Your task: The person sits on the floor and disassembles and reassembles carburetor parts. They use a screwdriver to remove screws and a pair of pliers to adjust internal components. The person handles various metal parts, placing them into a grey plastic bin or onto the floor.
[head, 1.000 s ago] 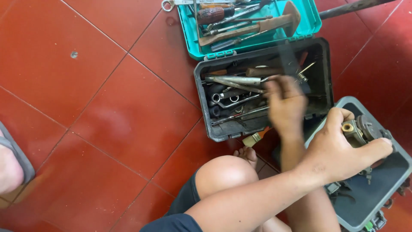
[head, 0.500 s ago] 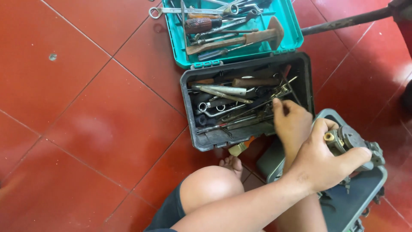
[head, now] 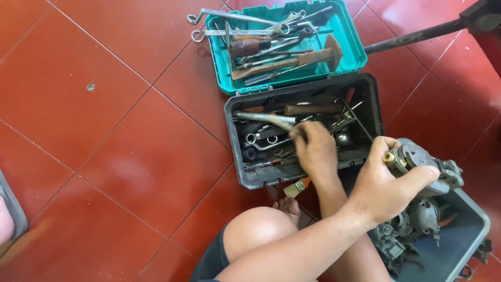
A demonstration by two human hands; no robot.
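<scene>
Red tiled floor [head: 120,172]; dark toolbox [head: 365,99], teal lid [head: 344,31] open.

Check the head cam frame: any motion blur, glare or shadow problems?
Head view: right hand in the black toolbox is smeared by motion; left hand gripping the grey carburetor is sharp. Daylight is even, with soft glare on the red tiles; box interior is dim.

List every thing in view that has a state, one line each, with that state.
Black toolbox: open, full of tools.
Teal lid tray: lying flat, holds wrenches, screwdriver and hammer.
Left hand: closed around grey metal carburetor, held above the grey bin.
Right hand: inside the toolbox, grip unclear.
Paintbrush: lying on the floor.
</scene>
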